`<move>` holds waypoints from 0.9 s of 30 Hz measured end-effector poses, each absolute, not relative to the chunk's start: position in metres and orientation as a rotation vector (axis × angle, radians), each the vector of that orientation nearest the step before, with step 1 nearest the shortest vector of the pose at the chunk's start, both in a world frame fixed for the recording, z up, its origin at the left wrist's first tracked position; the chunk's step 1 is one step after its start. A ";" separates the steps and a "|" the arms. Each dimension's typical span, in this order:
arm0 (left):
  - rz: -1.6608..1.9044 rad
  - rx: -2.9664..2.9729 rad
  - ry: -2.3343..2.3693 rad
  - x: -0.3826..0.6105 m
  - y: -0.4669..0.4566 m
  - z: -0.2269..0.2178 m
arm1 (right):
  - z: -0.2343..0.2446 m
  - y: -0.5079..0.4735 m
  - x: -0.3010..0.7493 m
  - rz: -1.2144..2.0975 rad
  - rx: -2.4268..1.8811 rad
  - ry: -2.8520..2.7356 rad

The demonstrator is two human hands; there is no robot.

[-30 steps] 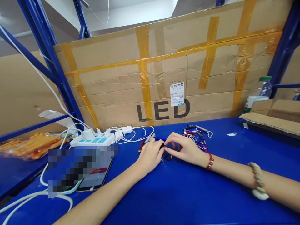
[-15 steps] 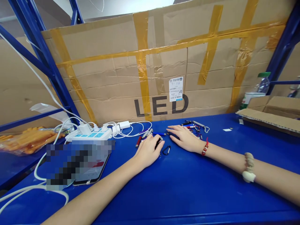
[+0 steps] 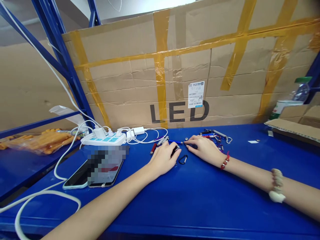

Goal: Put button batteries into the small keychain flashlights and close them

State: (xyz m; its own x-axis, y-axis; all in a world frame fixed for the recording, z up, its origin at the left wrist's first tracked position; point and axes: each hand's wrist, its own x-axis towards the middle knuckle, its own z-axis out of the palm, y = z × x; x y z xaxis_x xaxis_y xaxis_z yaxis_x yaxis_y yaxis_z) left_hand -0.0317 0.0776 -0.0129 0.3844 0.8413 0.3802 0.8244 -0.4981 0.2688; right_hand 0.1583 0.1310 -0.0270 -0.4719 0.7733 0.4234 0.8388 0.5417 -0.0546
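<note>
My left hand is closed, knuckles up, around a short black tube with a silver end, mostly hidden under the fingers. Right of it a black carabiner lies on the table. A slim blue tube like a penlight reaches from behind my left hand to my right hand, whose thumb and index fingertip close at its end. Just behind those fingertips sits a small silver round piece. A red tube and a silver tube lie beyond my left hand.
Behind my right hand is a pile of coloured tubes with carabiners. Two phones, a white power strip and looping cables occupy the left. A taped cardboard box stands behind; an open carton and bottle are right.
The view has swung slightly left, shifting the scene rightward. My right fingers have come down and together at the end of the blue tube. My left hand keeps its grip.
</note>
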 end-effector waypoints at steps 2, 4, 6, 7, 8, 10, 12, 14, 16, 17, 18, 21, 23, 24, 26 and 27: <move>0.737 2.588 1.547 -0.032 0.078 -0.013 | -0.025 0.129 0.157 -0.190 -1.347 -2.372; 0.736 2.591 1.543 -0.032 0.078 -0.013 | -0.023 0.128 0.157 -0.176 -1.369 -2.365; 0.737 2.597 1.539 -0.032 0.078 -0.013 | -0.023 0.127 0.158 -0.169 -1.376 -2.356; 0.736 2.600 1.537 -0.031 0.078 -0.014 | -0.024 0.127 0.158 -0.163 -1.374 -2.351; 0.735 2.602 1.534 -0.031 0.079 -0.014 | -0.024 0.127 0.158 -0.156 -1.367 -2.349; 0.732 2.601 1.528 -0.031 0.078 -0.014 | -0.025 0.128 0.159 -0.138 -1.355 -2.343; 0.736 2.594 1.525 -0.031 0.078 -0.013 | -0.026 0.129 0.160 -0.118 -1.347 -2.331; 0.737 2.589 1.527 -0.032 0.077 -0.013 | -0.026 0.130 0.160 -0.095 -1.336 -2.313; 0.735 2.586 1.536 -0.032 0.077 -0.013 | -0.028 0.132 0.161 -0.064 -1.328 -2.288; 0.734 2.585 1.541 -0.032 0.077 -0.013 | -0.029 0.133 0.162 -0.046 -1.324 -2.275; 0.735 2.584 1.546 -0.032 0.077 -0.013 | -0.030 0.134 0.162 -0.029 -1.319 -2.263; 0.733 2.583 1.538 -0.032 0.078 -0.013 | -0.032 0.137 0.163 0.014 -1.303 -2.246; 0.729 2.581 1.529 -0.032 0.078 -0.013 | -0.033 0.137 0.163 0.036 -1.304 -2.240; 0.729 2.581 1.528 -0.032 0.078 -0.013 | -0.033 0.137 0.163 0.047 -1.310 -2.236; 0.729 2.584 1.531 -0.032 0.077 -0.013 | -0.032 0.136 0.163 0.067 -1.317 -2.232; 0.728 2.588 1.532 -0.032 0.077 -0.013 | -0.031 0.135 0.163 0.074 -1.318 -2.235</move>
State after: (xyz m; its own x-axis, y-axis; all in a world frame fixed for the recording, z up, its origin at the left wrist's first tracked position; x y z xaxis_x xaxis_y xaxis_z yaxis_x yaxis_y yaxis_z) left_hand -0.0316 0.0774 -0.0131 0.3995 0.8389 0.3697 0.8166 -0.5089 0.2723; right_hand 0.1628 0.1354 -0.0310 -0.3762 0.8258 0.4202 0.7962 0.5200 -0.3092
